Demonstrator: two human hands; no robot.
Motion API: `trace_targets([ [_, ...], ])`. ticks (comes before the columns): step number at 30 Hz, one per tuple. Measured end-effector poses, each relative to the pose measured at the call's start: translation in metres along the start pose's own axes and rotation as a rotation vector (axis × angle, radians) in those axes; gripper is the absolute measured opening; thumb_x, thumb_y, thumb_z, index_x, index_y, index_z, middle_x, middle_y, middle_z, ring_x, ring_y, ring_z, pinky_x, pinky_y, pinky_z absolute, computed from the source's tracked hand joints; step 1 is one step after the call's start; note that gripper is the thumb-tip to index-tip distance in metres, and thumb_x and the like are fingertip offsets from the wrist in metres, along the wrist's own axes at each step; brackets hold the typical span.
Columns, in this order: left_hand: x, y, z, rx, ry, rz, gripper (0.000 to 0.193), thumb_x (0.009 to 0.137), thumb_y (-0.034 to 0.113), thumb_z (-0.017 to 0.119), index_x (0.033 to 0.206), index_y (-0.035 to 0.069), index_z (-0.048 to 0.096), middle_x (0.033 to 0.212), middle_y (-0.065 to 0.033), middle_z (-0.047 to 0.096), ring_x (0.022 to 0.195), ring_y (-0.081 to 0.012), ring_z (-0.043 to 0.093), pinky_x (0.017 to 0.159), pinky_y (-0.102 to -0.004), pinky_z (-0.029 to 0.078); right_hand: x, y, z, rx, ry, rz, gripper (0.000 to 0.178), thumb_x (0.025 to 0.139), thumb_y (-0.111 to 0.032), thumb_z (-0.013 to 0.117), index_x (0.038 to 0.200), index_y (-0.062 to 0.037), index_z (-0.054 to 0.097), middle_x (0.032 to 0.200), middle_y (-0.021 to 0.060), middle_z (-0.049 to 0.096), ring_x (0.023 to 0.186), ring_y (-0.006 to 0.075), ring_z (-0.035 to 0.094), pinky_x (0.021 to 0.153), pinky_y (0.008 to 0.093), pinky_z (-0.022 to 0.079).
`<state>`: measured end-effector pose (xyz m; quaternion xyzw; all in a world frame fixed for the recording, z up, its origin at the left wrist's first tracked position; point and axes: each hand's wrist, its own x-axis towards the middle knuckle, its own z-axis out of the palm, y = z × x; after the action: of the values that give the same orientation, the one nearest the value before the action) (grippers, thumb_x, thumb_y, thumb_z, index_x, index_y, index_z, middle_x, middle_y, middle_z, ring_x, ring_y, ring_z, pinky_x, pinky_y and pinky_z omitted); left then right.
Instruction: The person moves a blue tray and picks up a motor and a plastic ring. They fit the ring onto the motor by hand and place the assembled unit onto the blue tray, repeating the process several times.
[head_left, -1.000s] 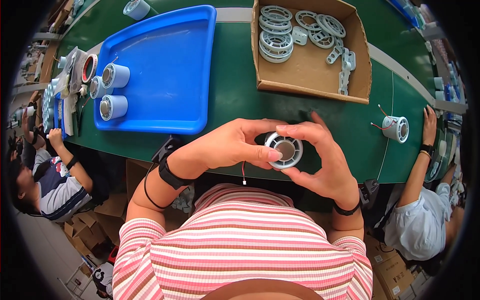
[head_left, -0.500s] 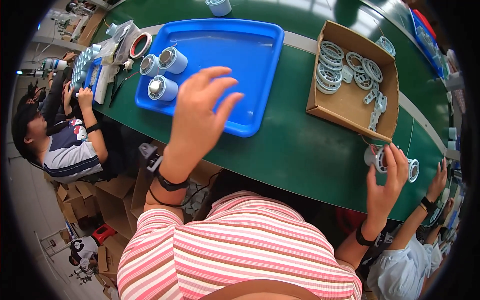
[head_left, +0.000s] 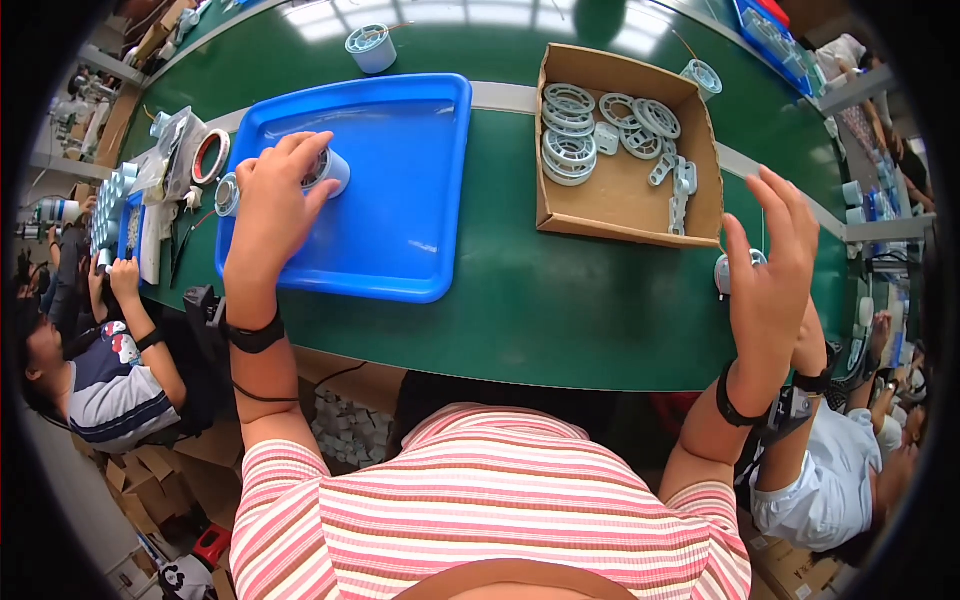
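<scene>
On the left, my left hand [head_left: 275,205] has its thumb and fingers around the top of a light blue cylindrical housing [head_left: 338,176] over the blue tray [head_left: 400,270]. Another light blue housing [head_left: 228,195] shows just left of that hand; the space under the palm is hidden. My right hand [head_left: 772,250] is raised at the table's right side, thumb and fingers apart, with nothing in it. Close beside its thumb, partly covered, stands a small light blue housing [head_left: 724,272] on the green table.
A cardboard box [head_left: 625,215] with light blue rings and brackets lies between the tray and my right hand. Single housings stand behind the tray [head_left: 371,50] and behind the box [head_left: 702,77]. A tape roll [head_left: 210,156] sits far left. Co-workers sit on both sides, one arm close behind my right wrist.
The view has turned. My left hand has come down onto a housing, which now sits farther right from its neighbour. My right hand has let go of the housing at the right and lifted.
</scene>
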<state>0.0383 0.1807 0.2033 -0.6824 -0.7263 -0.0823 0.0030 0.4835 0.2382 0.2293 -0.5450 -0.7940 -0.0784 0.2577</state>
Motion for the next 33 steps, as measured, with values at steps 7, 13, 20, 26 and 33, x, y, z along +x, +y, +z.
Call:
trace_targets([
  [7, -0.017, 0.078, 0.006, -0.207, 0.008, 0.269, 0.060, 0.081, 0.010, 0.080, 0.136, 0.009, 0.059, 0.121, -0.0084, 0.063, 0.103, -0.0277, 0.061, 0.095, -0.0400, 0.042, 0.078, -0.039, 0.104, 0.272, -0.196, -0.374, 0.018, 0.094, -0.008, 0.061, 0.108, -0.0005, 0.070, 0.123, 0.0121, 0.068, 0.121, 0.0337, 0.056, 0.100, 0.0398, 0.048],
  [13, -0.027, 0.076, 0.017, -0.199, 0.005, 0.240, 0.062, 0.081, 0.009, 0.080, 0.139, 0.009, 0.056, 0.119, -0.0102, 0.061, 0.101, -0.0286, 0.062, 0.092, -0.0390, 0.044, 0.098, -0.048, 0.132, 0.280, -0.473, -0.278, 0.013, 0.093, -0.005, 0.063, 0.103, -0.0003, 0.069, 0.106, 0.0133, 0.072, 0.103, 0.0342, 0.065, 0.089, 0.0402, 0.053],
  [20, -0.037, 0.074, 0.027, -0.429, 0.081, 0.115, 0.062, 0.080, 0.011, 0.082, 0.136, 0.007, 0.057, 0.119, -0.0115, 0.060, 0.098, -0.0294, 0.065, 0.082, -0.0398, 0.052, 0.071, -0.048, 0.060, 0.526, 0.093, -0.226, 0.014, 0.092, 0.000, 0.067, 0.105, 0.0003, 0.071, 0.094, 0.0112, 0.073, 0.075, 0.0192, 0.067, 0.071, 0.0290, 0.054],
  [26, -0.061, 0.114, 0.011, -0.595, 0.077, 0.216, 0.061, 0.080, 0.013, 0.082, 0.135, 0.008, 0.058, 0.120, -0.0122, 0.059, 0.093, -0.0310, 0.066, 0.076, -0.0392, 0.055, -0.034, -0.048, 0.016, 0.786, -0.332, 0.154, 0.017, 0.089, 0.001, 0.072, 0.107, 0.0015, 0.072, 0.093, 0.0091, 0.074, 0.078, 0.0129, 0.067, 0.072, 0.0270, 0.054],
  [33, -0.072, 0.162, 0.034, -0.648, -0.199, 0.314, 0.056, 0.081, 0.013, 0.082, 0.132, 0.010, 0.058, 0.120, -0.0116, 0.059, 0.087, -0.0328, 0.067, 0.071, -0.0403, 0.055, -0.078, -0.033, 0.039, 0.684, -0.472, 0.234, 0.030, 0.083, 0.001, 0.076, 0.113, 0.0012, 0.070, 0.110, 0.0142, 0.069, 0.098, 0.0237, 0.069, 0.085, 0.0321, 0.055],
])
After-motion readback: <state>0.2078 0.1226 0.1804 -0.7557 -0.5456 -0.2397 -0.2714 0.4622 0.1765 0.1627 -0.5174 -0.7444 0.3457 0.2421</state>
